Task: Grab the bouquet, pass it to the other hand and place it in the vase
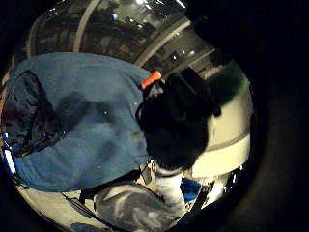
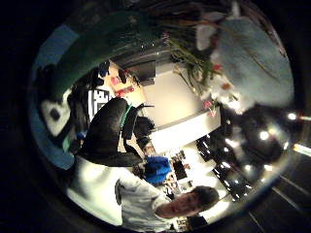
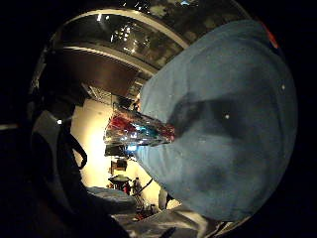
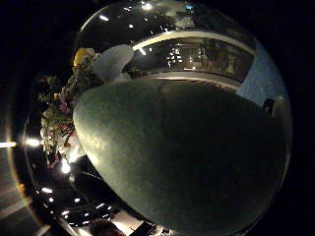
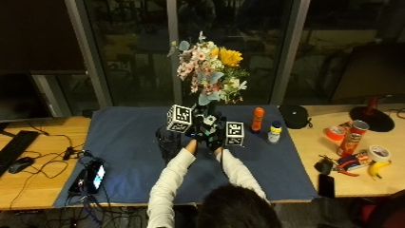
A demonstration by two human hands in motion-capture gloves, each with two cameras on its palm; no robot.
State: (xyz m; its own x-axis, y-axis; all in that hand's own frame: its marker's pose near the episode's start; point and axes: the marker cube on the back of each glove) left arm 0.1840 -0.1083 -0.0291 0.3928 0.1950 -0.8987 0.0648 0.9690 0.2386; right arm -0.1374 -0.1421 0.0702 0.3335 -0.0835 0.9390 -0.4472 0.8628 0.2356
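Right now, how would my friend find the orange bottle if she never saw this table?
Start at the blue cloth on the table. Go to its far right corner, right of the hands holding the bouquet. The orange bottle stands upright there, taller than the small white bottle beside it.

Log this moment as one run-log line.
stage: handover | mixed flower bouquet: upright, both hands at its stems | left hand | right hand | dark glass vase: empty, on blue cloth

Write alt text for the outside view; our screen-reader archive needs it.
A person at a table holds a bouquet upright with both gloved hands, left hand and right hand together at its stems, above a blue cloth. A dark vase stands just left of the hands.
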